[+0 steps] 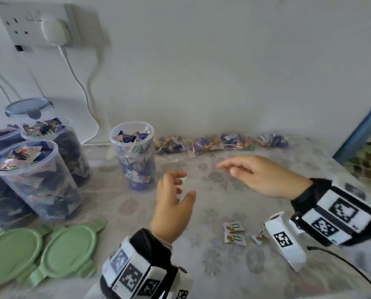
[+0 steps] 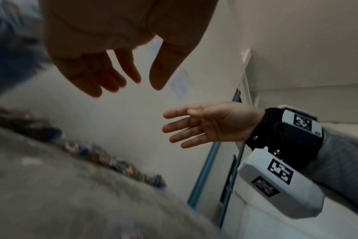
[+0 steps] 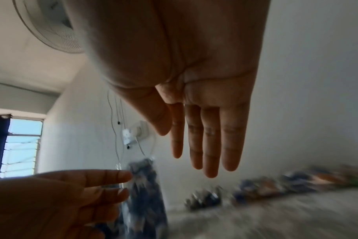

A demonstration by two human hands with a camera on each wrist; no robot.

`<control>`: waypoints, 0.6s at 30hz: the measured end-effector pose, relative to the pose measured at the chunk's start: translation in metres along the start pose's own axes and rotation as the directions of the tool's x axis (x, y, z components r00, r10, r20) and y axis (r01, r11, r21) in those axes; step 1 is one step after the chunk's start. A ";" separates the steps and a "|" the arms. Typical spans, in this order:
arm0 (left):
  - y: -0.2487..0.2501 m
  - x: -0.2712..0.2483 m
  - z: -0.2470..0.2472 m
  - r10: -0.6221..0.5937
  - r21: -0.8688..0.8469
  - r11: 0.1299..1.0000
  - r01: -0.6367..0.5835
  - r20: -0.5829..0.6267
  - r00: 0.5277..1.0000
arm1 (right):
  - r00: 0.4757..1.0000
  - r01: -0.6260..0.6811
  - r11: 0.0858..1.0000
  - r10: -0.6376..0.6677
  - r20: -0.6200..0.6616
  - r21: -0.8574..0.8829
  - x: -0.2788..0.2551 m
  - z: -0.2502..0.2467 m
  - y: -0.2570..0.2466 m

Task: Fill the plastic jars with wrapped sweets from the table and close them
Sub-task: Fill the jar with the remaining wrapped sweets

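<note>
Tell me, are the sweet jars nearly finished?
Nearly. The jars at the left and the middle jar look full of wrapped sweets, and one jar at the back wears a blue lid. Right now the left hand and right hand are empty. Left to do: a few loose sweets and fitting the green lids.

Lone clear plastic jar [image 1: 133, 156] upright at centre, lidless, sweets to rim. 3 more open jars [image 1: 37, 180] clustered at 9 o'clock, full of wrapped sweets. 2 green lids [image 1: 66, 249] flat at 8 o'clock. 3 loose sweets [image 1: 234, 233] at 4 o'clock. Sweet bags [image 1: 219, 142] rowed along wall, 1 o'clock.
</note>
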State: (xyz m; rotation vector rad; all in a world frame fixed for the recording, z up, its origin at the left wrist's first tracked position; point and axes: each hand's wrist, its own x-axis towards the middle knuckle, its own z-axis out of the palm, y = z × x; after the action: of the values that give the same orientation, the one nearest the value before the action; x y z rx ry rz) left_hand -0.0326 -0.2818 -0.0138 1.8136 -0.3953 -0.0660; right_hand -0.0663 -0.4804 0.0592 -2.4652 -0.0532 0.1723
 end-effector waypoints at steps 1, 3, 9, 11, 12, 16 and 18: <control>-0.004 -0.010 0.017 -0.026 0.050 0.999 0.021 0.103 0.994 | 0.998 -0.050 0.998 0.051 0.023 -0.043 -0.016 0.005 0.017; -0.013 -0.030 0.047 -0.071 0.148 0.988 0.032 0.268 0.961 | 0.986 -0.143 0.987 0.149 0.076 -0.079 -0.048 0.019 0.051; -0.029 -0.066 0.108 -0.175 0.536 0.840 -0.088 0.420 0.890 | 0.970 -0.123 0.957 0.172 0.170 -0.264 -0.106 0.083 0.125; -0.031 -0.073 0.120 -0.228 0.692 0.709 -0.135 0.406 0.885 | 0.980 -0.080 0.944 0.132 0.147 -0.320 -0.110 0.095 0.136; -0.030 -0.076 0.124 -0.246 0.731 0.669 -0.137 0.391 0.887 | 0.989 -0.065 0.941 0.106 0.107 -0.331 -0.110 0.100 0.139; -0.031 -0.085 0.133 -0.169 0.760 0.642 -0.102 0.270 0.948 | 0.997 0.019 0.978 -0.033 -0.065 -0.207 -0.118 0.113 0.141; -0.029 -0.088 0.136 -0.162 0.799 0.596 -0.075 0.211 0.964 | 0.991 0.063 0.983 -0.082 -0.104 -0.171 -0.125 0.117 0.145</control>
State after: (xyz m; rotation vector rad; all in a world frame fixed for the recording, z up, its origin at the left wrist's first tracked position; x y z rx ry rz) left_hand -0.1428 -0.3748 -0.0940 2.7505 -0.6389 -0.1912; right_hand -0.2073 -0.5319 -0.1076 -2.6316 -0.1134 -0.0015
